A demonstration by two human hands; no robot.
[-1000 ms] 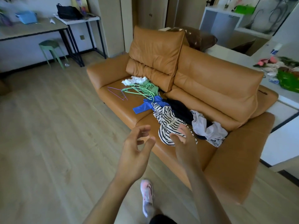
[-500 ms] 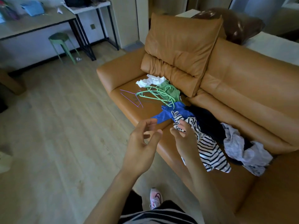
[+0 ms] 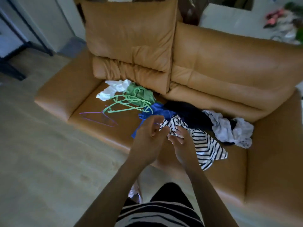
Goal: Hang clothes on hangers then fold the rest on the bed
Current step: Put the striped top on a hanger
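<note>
Head view, left hand (image 3: 146, 138) loosely curled, empty, right hand (image 3: 182, 145) at nine o'clock of black-and-white striped fabric shirt (image 3: 207, 145), grip unclear.

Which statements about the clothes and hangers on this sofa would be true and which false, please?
1. The green hangers lie on the sofa seat next to a white garment. True.
2. The striped garment is already on a hanger. False: it lies crumpled on the seat with no hanger in it.
3. A purple hanger lies on the seat apart from the green ones. True.
4. The grey garment is on the floor. False: it lies on the seat beside a dark garment.
5. The left hand grips a green hanger. False: it is at the striped garment, away from the hangers.
</note>
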